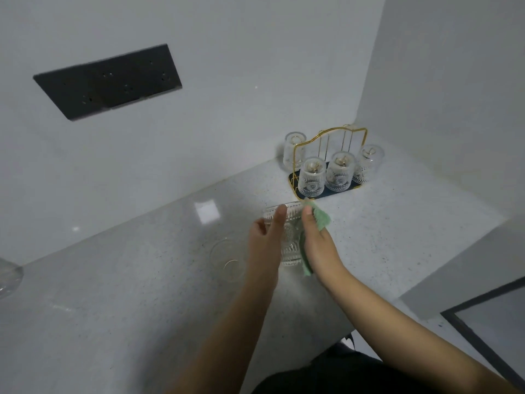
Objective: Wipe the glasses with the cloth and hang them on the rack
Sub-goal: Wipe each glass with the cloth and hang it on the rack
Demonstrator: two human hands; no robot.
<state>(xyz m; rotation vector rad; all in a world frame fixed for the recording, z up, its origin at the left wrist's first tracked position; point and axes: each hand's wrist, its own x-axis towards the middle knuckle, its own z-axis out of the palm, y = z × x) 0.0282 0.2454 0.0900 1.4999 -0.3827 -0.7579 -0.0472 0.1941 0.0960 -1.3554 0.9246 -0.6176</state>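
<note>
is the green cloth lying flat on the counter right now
No, the green cloth is in the right hand, pressed against the side of the ribbed glass that the left hand holds above the counter.

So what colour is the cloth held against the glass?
The cloth is light green, pressed by the right hand against the glass; head view shows it.

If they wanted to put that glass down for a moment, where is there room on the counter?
Bare speckled grey countertop lies right of the green cloth, in front of the gold wire rack. More lies left of the left hand, around a clear round glass piece that is hard to make out. The corner is crowded: four ribbed glasses already fill the rack.
</note>
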